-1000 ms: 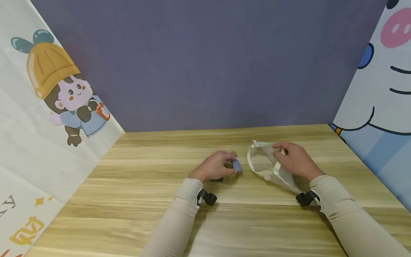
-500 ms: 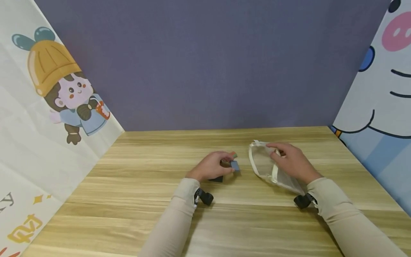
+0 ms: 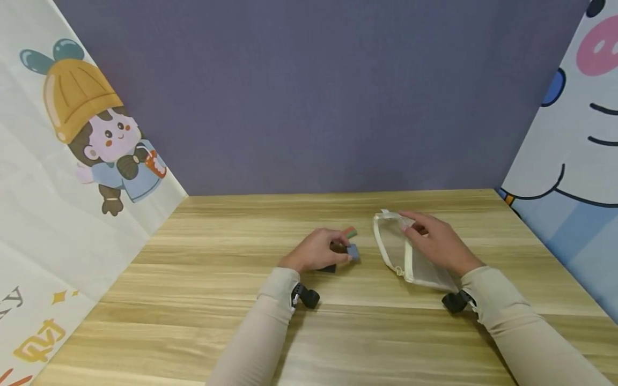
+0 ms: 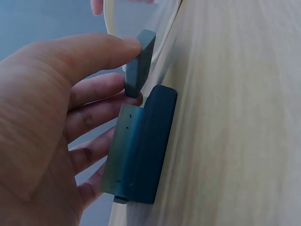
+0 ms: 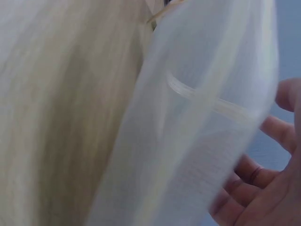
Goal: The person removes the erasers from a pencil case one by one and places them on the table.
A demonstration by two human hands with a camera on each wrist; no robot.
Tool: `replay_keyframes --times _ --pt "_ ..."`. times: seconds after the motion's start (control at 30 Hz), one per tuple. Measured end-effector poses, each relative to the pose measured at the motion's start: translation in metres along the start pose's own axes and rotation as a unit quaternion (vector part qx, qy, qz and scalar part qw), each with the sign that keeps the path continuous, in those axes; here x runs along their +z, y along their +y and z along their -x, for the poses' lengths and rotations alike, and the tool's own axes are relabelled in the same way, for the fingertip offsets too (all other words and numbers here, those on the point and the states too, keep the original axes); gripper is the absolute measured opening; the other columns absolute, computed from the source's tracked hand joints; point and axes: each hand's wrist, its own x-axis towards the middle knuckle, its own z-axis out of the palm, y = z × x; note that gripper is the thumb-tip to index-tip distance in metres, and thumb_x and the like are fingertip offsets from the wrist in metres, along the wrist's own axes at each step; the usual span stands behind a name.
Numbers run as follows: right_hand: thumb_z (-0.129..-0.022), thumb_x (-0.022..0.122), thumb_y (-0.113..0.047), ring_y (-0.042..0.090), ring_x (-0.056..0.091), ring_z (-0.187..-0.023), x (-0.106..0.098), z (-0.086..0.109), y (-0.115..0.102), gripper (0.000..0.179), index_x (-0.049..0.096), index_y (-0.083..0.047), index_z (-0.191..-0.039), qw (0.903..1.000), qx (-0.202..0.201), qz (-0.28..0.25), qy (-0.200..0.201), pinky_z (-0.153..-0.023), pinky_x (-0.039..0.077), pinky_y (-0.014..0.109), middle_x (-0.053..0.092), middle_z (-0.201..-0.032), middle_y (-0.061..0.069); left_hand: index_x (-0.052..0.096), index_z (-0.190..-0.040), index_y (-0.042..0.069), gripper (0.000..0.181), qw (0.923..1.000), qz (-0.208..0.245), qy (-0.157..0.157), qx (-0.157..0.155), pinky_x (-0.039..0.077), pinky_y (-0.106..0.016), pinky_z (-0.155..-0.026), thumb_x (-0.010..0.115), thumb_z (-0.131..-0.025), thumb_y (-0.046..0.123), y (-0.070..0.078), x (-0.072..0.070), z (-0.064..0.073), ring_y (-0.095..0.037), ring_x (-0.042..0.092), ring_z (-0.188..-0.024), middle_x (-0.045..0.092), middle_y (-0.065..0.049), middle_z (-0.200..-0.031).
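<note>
My left hand (image 3: 318, 251) pinches a small flat grey-blue block (image 3: 353, 252) between thumb and fingers. In the left wrist view that block (image 4: 140, 63) stands on edge, above a dark blue block (image 4: 157, 141) with a speckled pale-green piece (image 4: 122, 148) against it. Partly behind the hand in the head view is the dark block (image 3: 329, 268). Beyond the fingertips lies a red-and-green piece (image 3: 350, 232). My right hand (image 3: 436, 239) holds the upper edge of a translucent mesh zip pouch (image 3: 393, 244), its mouth spread toward the left hand; the right wrist view shows the pouch (image 5: 197, 122) blurred.
The wood-grain table (image 3: 193, 300) ends at a grey-purple wall panel (image 3: 309, 96). Cartoon-printed sheets stand at left (image 3: 29, 214) and right (image 3: 574, 161). Black wrist cameras sit on both sleeves.
The right hand has shifted slightly left and turned the pouch, which hangs straighter and flatter. The left hand has drawn back slightly left, still pinching the block; more of the red-and-green piece shows.
</note>
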Motion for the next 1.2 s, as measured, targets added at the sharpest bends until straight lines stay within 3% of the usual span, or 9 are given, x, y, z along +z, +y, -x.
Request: replay_keyframes --times 0.63,0.93,1.2 --pt "-0.097 0.036 -0.047 0.031 0.053 -0.106 -0.0020 -0.0008 0.0022 0.053 0.047 -0.012 -0.135 1.0000 -0.001 -0.003 0.004 -0.083 0.042 0.051 0.052 -0.127 0.013 0.065 -0.099 0.028 0.023 0.9992 -0.038 -0.009 0.000 0.044 -0.028 -0.083 0.070 -0.080 0.040 -0.0008 0.0029 0.0022 -0.003 0.057 -0.092 0.064 0.016 -0.093" --pt "-0.096 0.038 -0.049 0.029 0.054 -0.102 0.0005 -0.0019 0.0022 0.051 0.057 -0.012 -0.125 0.9996 0.009 0.008 0.025 -0.082 0.042 0.049 0.057 -0.120 0.012 0.065 -0.102 0.026 0.024 0.9989 -0.044 -0.013 0.000 0.044 -0.027 -0.084 0.071 -0.081 0.036 0.0000 -0.0007 0.0059 -0.003 0.058 -0.093 0.064 0.016 -0.095" --pt "-0.097 0.036 -0.047 0.027 0.055 -0.097 -0.0060 -0.0003 0.0040 0.053 0.042 -0.012 -0.136 0.9996 0.025 0.003 0.008 -0.074 0.045 0.046 0.058 -0.108 0.010 0.066 -0.103 0.025 0.024 0.9989 -0.043 -0.018 -0.004 0.045 -0.025 -0.079 0.071 -0.081 0.035 0.0028 -0.0022 0.0056 -0.003 0.057 -0.090 0.063 0.017 -0.094"
